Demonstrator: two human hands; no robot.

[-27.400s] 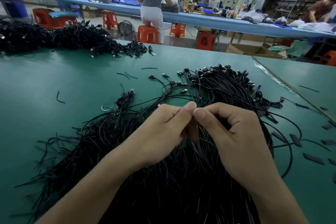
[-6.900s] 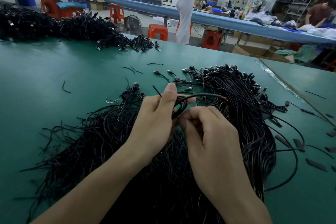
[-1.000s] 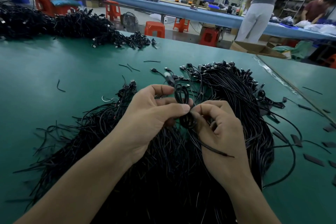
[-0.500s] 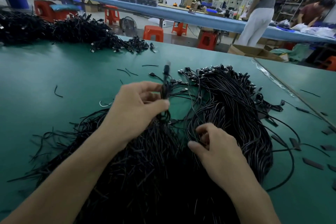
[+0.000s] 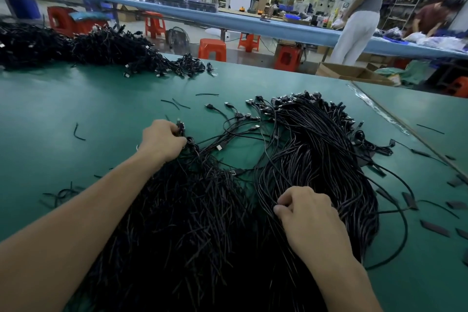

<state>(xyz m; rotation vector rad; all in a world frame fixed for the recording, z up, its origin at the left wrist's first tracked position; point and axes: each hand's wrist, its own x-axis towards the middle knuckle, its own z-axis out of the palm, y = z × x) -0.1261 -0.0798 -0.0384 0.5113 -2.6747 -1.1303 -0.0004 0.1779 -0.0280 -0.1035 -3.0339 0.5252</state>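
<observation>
A big heap of loose black cables with USB plugs lies on the green table in front of me. To its left lies a pile of bundled cables with frayed tie ends. My left hand reaches forward to that pile's far end, its fingers curled round a coiled black cable whose plug sticks up. My right hand rests on the near side of the loose heap and pinches a thin cable strand between thumb and forefinger.
A second long heap of black cables runs along the table's far left. Short black ties and flat black strips lie scattered around. Beyond the table stand orange stools, a long blue bench and two people.
My left hand has carried the coiled cable down and forward onto the far end of the left pile. My right hand stays low on the loose heap, now pinching a strand.
</observation>
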